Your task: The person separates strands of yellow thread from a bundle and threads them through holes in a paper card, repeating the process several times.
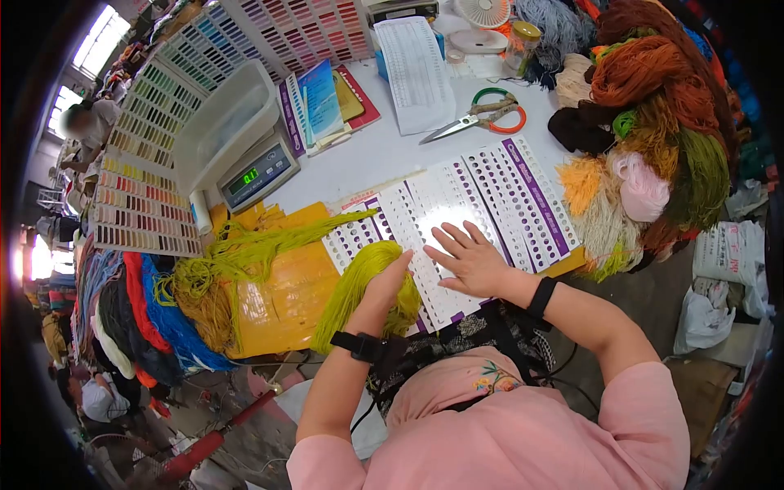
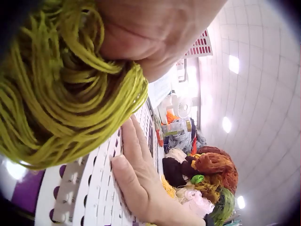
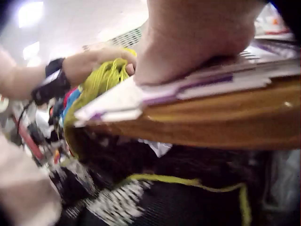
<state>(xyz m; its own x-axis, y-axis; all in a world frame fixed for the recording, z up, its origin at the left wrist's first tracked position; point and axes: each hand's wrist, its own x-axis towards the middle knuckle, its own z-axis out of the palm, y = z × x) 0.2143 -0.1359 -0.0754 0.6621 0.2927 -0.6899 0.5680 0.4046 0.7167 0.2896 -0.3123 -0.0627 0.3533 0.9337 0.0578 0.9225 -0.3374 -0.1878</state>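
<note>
My left hand [image 1: 387, 286] grips a thick hank of yellow-green yarn [image 1: 353, 286]. The hank hangs over the left part of the hole-punched cards [image 1: 445, 204]. In the left wrist view, the yarn [image 2: 61, 94] bulges out in loops below the palm, and most of the fingers are hidden. My right hand [image 1: 472, 261] rests on the white cards with its fingers spread and straight. From the right wrist, the stacked cards [image 3: 188, 89] show beneath the heel of that hand, at the table's edge.
Loose yellow-green strands [image 1: 253, 253] lie on a yellow sheet [image 1: 282, 306] to the left. Behind stand a digital scale [image 1: 257, 175] with a tray and boards of thread samples [image 1: 147, 196]. Scissors [image 1: 478, 118] lie beyond the cards. Coloured yarn hanks [image 1: 653, 90] pile up at right.
</note>
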